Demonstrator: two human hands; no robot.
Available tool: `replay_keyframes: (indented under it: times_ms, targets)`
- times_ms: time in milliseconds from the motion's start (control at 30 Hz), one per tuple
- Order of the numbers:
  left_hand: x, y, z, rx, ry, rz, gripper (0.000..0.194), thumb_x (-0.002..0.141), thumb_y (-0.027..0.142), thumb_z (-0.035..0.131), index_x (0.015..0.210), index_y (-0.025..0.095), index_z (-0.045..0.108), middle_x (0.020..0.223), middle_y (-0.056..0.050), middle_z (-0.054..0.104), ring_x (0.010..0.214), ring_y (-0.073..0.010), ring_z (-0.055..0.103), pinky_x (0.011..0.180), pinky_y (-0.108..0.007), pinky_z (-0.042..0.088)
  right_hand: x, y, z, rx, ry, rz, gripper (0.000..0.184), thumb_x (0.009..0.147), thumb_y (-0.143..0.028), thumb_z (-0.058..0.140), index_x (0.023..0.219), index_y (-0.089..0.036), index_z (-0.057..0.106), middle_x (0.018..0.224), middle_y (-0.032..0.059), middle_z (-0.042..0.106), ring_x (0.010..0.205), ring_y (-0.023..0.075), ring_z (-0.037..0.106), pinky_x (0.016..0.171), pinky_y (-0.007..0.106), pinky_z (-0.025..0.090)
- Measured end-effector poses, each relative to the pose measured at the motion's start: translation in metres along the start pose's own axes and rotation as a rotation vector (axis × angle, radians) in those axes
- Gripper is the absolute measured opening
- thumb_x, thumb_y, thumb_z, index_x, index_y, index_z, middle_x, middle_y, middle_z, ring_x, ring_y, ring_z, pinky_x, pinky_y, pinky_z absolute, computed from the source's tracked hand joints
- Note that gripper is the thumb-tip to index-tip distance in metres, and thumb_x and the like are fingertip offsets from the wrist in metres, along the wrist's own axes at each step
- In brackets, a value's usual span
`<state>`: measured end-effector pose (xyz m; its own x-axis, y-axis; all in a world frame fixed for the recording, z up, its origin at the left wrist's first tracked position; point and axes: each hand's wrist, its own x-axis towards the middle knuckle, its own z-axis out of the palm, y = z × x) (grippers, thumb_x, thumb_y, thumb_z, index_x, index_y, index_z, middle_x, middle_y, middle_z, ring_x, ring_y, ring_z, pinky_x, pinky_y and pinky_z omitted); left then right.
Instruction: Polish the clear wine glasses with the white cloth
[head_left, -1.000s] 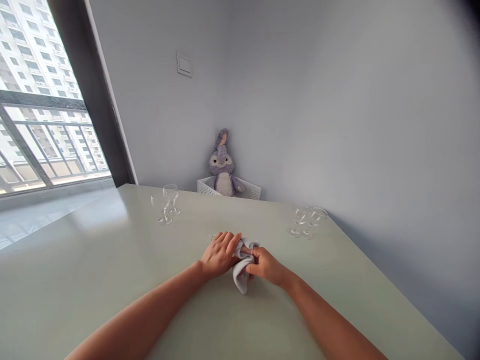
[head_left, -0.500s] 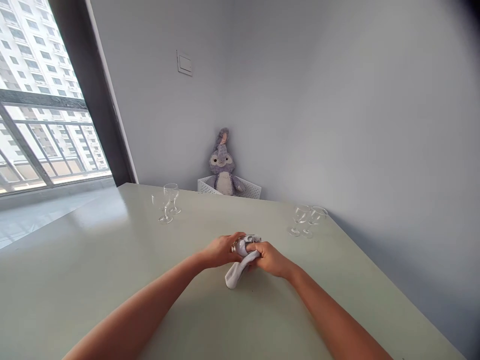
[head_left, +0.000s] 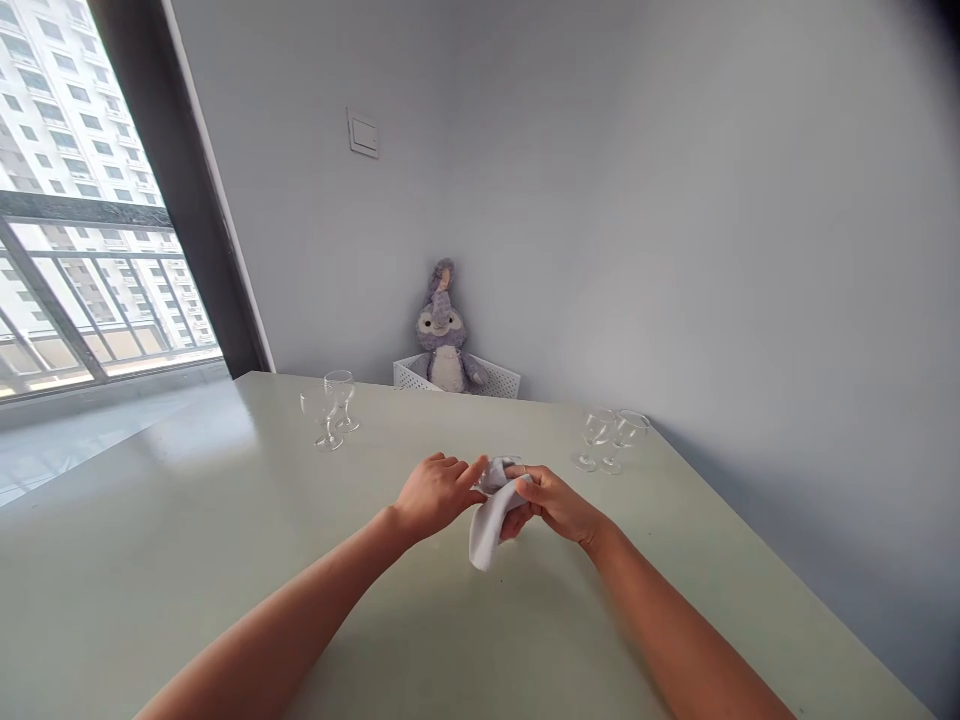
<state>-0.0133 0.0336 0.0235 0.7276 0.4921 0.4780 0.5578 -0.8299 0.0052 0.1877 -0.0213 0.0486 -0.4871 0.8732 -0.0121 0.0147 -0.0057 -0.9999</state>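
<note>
By L hand (head_left: 439,495), glass (head_left: 494,474) tipped, mouth R

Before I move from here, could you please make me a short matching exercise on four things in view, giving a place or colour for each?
1. Cloth
2. Plush toy
3. Switch
4. Tabletop

A. Pale green
B. In the white basket
C. In the fingers of the right hand
D. Up on the grey wall

Right pairs: 1-C, 2-B, 3-D, 4-A.
</note>
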Motion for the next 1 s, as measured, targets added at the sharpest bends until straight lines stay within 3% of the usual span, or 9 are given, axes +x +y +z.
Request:
replay_keyframes:
  times_ms: [167,367,467,567,667,767,833,900,1000]
  targets:
    - [0.004,0.002,-0.013,-0.314,-0.164,-0.213,0.042,0.08,0.048,0.047,0.115,0.025,0.049,0.068,0.0,0.061,0.06,-0.0135,0.053,0.057,-0.024,0.036,-0.003,-0.001,-0.002,-0.114,0.026,0.022,0.038,0.072,-0.041,0.062,0.098,-0.014,0.062,0.079,0.0041,0.064,0.075,0.0198,0.062,0.072,0.037,0.05]
    - [0.002,-0.016,-0.018,-1.25,-0.613,-0.349,0.044,0.076,0.057,0.047,0.086,0.014,0.056,0.057,0.001,0.052,0.044,-0.0068,0.041,0.042,-0.019,0.029,-0.004,-0.006,-0.001,-0.406,-0.087,-0.048,0.031,0.073,-0.031,0.062,0.101,-0.019,0.066,0.095,0.0027,0.064,0.099,0.0213,0.054,0.089,0.034,0.04]
    - [-0.003,-0.024,-0.004,-1.589,-0.7,-0.398,0.043,0.075,0.057,0.048,0.073,0.014,0.05,0.05,0.001,0.05,0.036,-0.0056,0.037,0.039,-0.02,0.029,-0.003,-0.007,0.001,-0.559,-0.049,-0.168,0.024,0.079,-0.026,0.054,0.099,-0.021,0.067,0.097,0.0026,0.064,0.097,0.0199,0.055,0.086,0.032,0.041]
    - [-0.005,-0.024,0.008,-1.765,-0.683,-0.444,0.041,0.076,0.055,0.048,0.074,0.014,0.049,0.047,0.003,0.047,0.034,-0.0051,0.034,0.039,-0.02,0.03,0.0,-0.003,-0.006,-0.811,0.118,-0.291,0.023,0.078,-0.016,0.05,0.088,-0.023,0.069,0.087,0.0024,0.065,0.088,0.0181,0.056,0.078,0.03,0.043]
    - [-0.004,-0.021,0.012,-1.78,-0.563,-0.502,0.042,0.078,0.053,0.046,0.089,0.013,0.053,0.048,0.004,0.044,0.036,-0.0048,0.034,0.042,-0.02,0.03,0.004,0.004,-0.02,-1.065,0.379,-0.333,0.029,0.075,-0.008,0.045,0.083,-0.024,0.069,0.074,0.0016,0.065,0.076,0.0176,0.055,0.072,0.03,0.043]
    - [-0.003,-0.021,0.016,-1.654,-0.42,-0.605,0.046,0.078,0.052,0.047,0.101,0.013,0.054,0.05,0.004,0.045,0.04,-0.0057,0.038,0.044,-0.019,0.029,0.006,0.008,-0.031,-1.158,0.708,-0.367,0.034,0.077,-0.008,0.042,0.097,-0.023,0.065,0.084,0.0031,0.067,0.076,0.019,0.055,0.069,0.031,0.044]
    - [-0.002,-0.022,0.019,-1.571,-0.353,-0.662,0.046,0.076,0.051,0.05,0.101,0.013,0.054,0.052,0.003,0.048,0.041,-0.006,0.04,0.045,-0.019,0.028,0.005,0.006,-0.029,-1.19,0.842,-0.449,0.035,0.079,-0.011,0.041,0.106,-0.022,0.061,0.093,0.005,0.066,0.083,0.021,0.055,0.073,0.034,0.044]
    - [-0.001,-0.023,0.022,-1.516,-0.302,-0.686,0.042,0.074,0.047,0.052,0.1,0.014,0.054,0.055,0.003,0.05,0.042,-0.0058,0.041,0.046,-0.019,0.028,0.003,0.002,-0.02,-1.261,0.8,-0.546,0.034,0.082,-0.015,0.042,0.112,-0.02,0.058,0.098,0.0061,0.065,0.096,0.0236,0.052,0.084,0.038,0.041]
    - [0.001,-0.02,0.023,-1.33,-0.259,-0.636,0.028,0.075,0.04,0.049,0.086,0.015,0.055,0.058,0.002,0.051,0.044,-0.0063,0.042,0.048,-0.02,0.031,0.003,-0.001,0.002,-1.383,0.514,-0.595,0.033,0.084,-0.025,0.046,0.115,-0.021,0.056,0.096,0.0058,0.066,0.111,0.0255,0.043,0.099,0.045,0.028]
